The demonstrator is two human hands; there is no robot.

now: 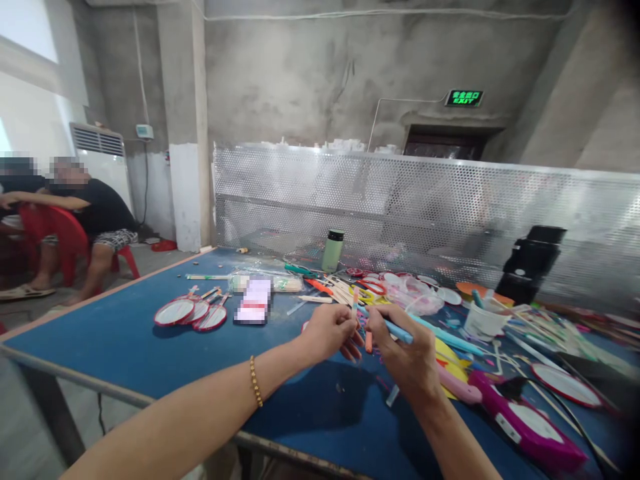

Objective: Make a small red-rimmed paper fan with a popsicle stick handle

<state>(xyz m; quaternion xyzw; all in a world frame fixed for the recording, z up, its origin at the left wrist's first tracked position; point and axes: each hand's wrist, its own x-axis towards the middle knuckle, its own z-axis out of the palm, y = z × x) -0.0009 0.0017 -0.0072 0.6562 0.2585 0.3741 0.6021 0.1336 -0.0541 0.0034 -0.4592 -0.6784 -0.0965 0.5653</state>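
Near the middle of the blue table [200, 353], my left hand [333, 330] pinches a small pale strip [355, 301] that stands upright between thumb and fingers. A gold bead bracelet [255, 381] is on that wrist. Close beside it on the right, my right hand [407, 340] is closed round a light-blue pen-like tool [399, 331], its tip toward the strip. A short orange piece [369, 341] shows just under the right fingers. Red-rimmed white round pieces [175, 312] lie to the left, beside a phone [254, 300].
A green bottle [333, 250] stands at the back. Sticks, scissors and plastic bits crowd the right side, with a white cup [485, 321] and a magenta tool [525, 423]. Perforated metal panels [300, 193] line the far edge. Seated people [103, 207] are at far left.
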